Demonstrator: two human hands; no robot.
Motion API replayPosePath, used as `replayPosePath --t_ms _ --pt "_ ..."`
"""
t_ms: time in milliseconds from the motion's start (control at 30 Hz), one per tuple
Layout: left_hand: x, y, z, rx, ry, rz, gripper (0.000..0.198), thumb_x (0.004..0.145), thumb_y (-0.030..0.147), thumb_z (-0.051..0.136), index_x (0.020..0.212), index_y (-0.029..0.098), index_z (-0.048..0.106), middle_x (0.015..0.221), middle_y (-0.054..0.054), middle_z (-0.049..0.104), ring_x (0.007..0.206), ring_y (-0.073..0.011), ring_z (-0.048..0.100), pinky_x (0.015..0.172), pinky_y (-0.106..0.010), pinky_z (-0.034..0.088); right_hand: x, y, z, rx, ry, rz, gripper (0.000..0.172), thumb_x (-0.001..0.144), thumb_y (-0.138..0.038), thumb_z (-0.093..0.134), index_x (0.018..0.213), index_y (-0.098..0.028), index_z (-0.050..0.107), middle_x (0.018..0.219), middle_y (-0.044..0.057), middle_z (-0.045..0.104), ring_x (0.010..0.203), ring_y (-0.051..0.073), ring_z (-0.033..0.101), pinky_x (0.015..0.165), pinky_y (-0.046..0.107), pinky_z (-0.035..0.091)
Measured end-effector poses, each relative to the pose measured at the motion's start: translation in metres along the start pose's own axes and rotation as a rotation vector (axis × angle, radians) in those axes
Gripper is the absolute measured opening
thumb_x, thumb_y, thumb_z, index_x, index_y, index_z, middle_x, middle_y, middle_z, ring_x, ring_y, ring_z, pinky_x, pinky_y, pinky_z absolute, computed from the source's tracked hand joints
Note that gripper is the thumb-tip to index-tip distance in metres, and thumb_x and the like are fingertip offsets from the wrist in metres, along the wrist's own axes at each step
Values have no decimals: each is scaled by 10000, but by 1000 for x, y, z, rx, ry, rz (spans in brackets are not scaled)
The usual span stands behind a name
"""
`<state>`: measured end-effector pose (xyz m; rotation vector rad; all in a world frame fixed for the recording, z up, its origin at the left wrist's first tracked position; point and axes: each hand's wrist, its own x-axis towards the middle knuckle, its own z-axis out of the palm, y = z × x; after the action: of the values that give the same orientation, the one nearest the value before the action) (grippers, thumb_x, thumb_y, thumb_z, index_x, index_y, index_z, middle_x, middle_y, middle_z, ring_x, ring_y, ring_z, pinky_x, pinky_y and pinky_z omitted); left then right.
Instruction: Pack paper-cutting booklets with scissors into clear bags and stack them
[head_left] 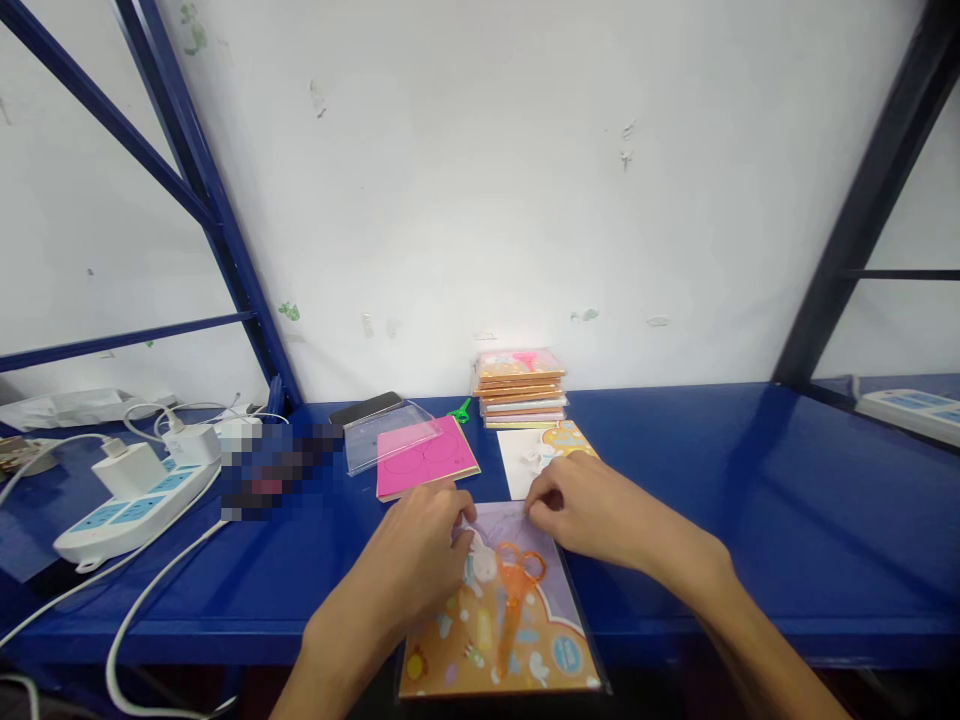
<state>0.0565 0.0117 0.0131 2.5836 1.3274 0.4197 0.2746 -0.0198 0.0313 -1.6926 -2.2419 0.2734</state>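
A flat craft pack (499, 625) in a clear plastic sleeve lies at the front edge of the blue table, printed in orange and lilac, with orange children's scissors (516, 595) inside or on top of it. My left hand (412, 550) pinches its top left edge. My right hand (581, 508) grips the top edge from the other side, fingertips curled against the plastic. Just beyond the hands lie a pink craft card (427, 458) and a white sheet with an orange printed corner (536, 455).
An empty-looking clear plastic sleeve (386, 437) overlaps the pink card. Behind stand a stack of similar packs (520, 388), a small green item (461, 410) and a phone (366, 407). At left are a power strip (135, 510), chargers and white cables. Blue shelf uprights frame the white wall.
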Motion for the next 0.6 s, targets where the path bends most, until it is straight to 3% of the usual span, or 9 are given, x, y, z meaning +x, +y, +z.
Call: replayPosePath --t_ms 100,233,333,433,500,600 --pt "0 -5 -4 -8 -21 35 260 885 162 502 1022 222 714 1086 -84 704 1035 -274 641 876 -399 480 -4 4 -4 5 -7 15 262 815 -140 508 626 -191 682 667 49 704 564 146 522 526 292 296" --pt "4 0 1 -81 -30 143 410 869 92 464 1203 225 660 1229 -86 639 1193 -252 577 1004 -390 447 -8 7 -11 -24 11 -46 249 851 -167 519 809 -227 757 790 39 747 691 177 614 594 289 342" --pt "6 3 5 -88 -41 150 340 898 119 455 1123 210 693 1165 -88 647 1137 -257 594 964 -392 468 -17 6 -22 15 15 -72 222 941 -265 518 946 -276 740 791 1 749 713 176 639 606 284 356" --pt "3 4 4 -97 -43 127 295 929 169 448 1035 204 721 1098 -89 659 1059 -257 616 896 -386 490 -40 8 -26 85 -87 -21 328 996 -452 495 825 -269 707 715 -1 727 641 168 627 583 289 367" --pt "1 2 1 -104 -34 106 292 935 191 447 993 203 733 1063 -90 671 1022 -252 626 871 -375 494 -62 13 -17 83 -203 20 461 996 -554 458 730 -266 700 717 23 727 644 184 637 602 305 392" --pt "-1 1 -2 -119 -26 72 308 922 191 450 980 209 752 1033 -88 692 984 -242 642 862 -356 492 -93 26 14 63 -266 86 346 913 -584 577 810 -311 763 884 60 762 820 267 691 680 344 444"
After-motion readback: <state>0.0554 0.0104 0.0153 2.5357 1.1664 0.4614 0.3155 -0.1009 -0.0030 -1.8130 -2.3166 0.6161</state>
